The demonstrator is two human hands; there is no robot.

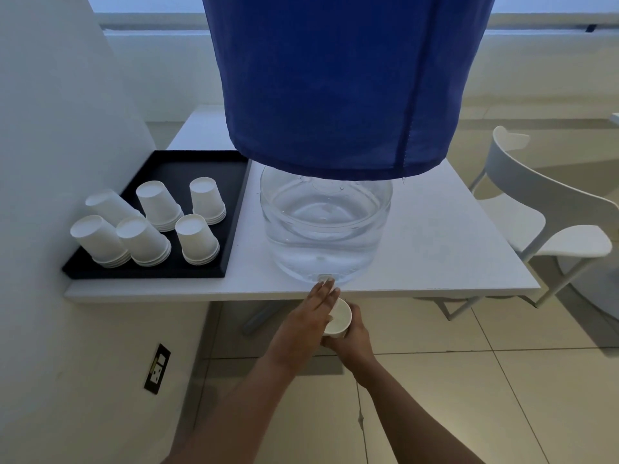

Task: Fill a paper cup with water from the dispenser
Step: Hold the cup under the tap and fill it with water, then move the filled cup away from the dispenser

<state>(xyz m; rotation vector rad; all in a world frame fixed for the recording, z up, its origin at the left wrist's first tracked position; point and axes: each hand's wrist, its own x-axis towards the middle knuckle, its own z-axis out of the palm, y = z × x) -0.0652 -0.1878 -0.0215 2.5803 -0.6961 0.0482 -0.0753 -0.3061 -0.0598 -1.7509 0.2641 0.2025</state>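
White paper cups (147, 222) stand upside down in stacks on a black tray (174, 271). A blue-draped dispenser (325, 229) holds clear water. Below its tap (325, 278), the left hand (311, 316) reaches with straight fingers; the right hand (355, 336) grips an apparently empty paper cup (339, 319).

The scene is dimly lit, with a cool, bluish cast over everything. Daylight is admitted through the window band (150, 5) along the top edge — pale and washed out. A soft sheen is seen on the white table (435, 249), and faint highlights are caught in the clear water jug (325, 229). Shadows are weak and diffuse. Straight lines are bowed toward the edges — wide-angle distortion. Focus is fairly even, slightly soft.
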